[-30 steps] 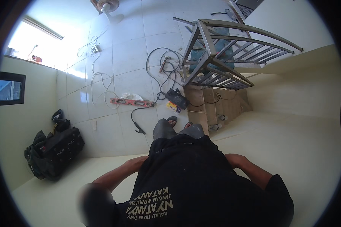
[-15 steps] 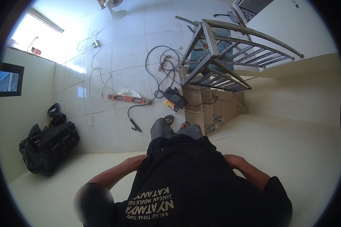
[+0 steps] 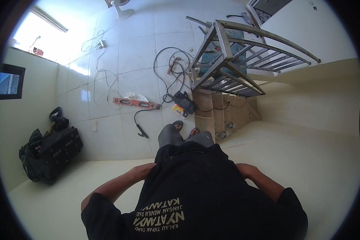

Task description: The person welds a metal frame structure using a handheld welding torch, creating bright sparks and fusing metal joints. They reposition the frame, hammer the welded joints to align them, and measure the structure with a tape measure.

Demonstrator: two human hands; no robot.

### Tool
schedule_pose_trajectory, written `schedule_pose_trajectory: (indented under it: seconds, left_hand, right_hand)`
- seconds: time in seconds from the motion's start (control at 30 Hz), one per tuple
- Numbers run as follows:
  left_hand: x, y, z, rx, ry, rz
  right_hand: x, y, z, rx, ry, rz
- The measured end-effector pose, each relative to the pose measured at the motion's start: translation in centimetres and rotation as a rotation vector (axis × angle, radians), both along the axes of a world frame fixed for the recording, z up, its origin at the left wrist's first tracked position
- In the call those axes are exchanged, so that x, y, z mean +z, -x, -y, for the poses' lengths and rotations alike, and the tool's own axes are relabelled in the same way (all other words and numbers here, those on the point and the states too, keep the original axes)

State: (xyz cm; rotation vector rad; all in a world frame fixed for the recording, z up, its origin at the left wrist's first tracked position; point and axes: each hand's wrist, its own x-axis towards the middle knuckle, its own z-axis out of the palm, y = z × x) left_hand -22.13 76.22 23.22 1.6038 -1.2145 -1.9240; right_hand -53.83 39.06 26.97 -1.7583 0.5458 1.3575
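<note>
My left hand [image 3: 145, 171] rests at the left side of my black T-shirt, its fingers hidden by the cloth. At the other side of the shirt is my right hand [image 3: 247, 170], with its fingers out of sight as well. Beyond my feet a black welding machine [image 3: 183, 102] lies by the top of the stairs, touching a yellow packet [image 3: 179, 110]. From its cables run an electrode holder [image 3: 141, 131], lying on the tiles, and what looks like an earth clamp [image 3: 173, 65]. A red spirit level [image 3: 135, 104] lies left of the machine.
A metal railing frame [image 3: 225, 50] stands at the stair edge, right of the cables. Steps [image 3: 232, 112] drop away on the right, with grey sandals [image 3: 225, 131] on them. A black bag [image 3: 54, 154] sits by the left wall. A white fan [image 3: 124, 13] stands far off.
The view has shifted very slightly. Both hands stay at my sides, and the things on the floor lie as before.
</note>
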Motion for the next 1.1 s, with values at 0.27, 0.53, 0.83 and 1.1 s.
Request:
schedule_pose_trajectory:
  seconds: [0.27,0.53,0.83,1.1]
  left_hand:
    - [-1.8,0.9,-1.3,0.073,0.032,0.024]
    - [-2.2,0.6,-1.8,0.031,0.074,0.023]
    - [-2.3,0.7,-2.6,0.108,0.103,-0.05]
    - [-1.4,0.2,-2.5,0.066,0.069,0.019]
  right_hand:
    - [-0.3,0.3,-0.2,0.022,-0.032,0.129]
    - [-0.8,0.2,-0.3,-0.044,-0.025,0.001]
    - [0.3,-1.4,-0.7,-0.013,-0.044,0.036]
    - [4.5,-14.4,3.7,0.408,0.31,0.282]
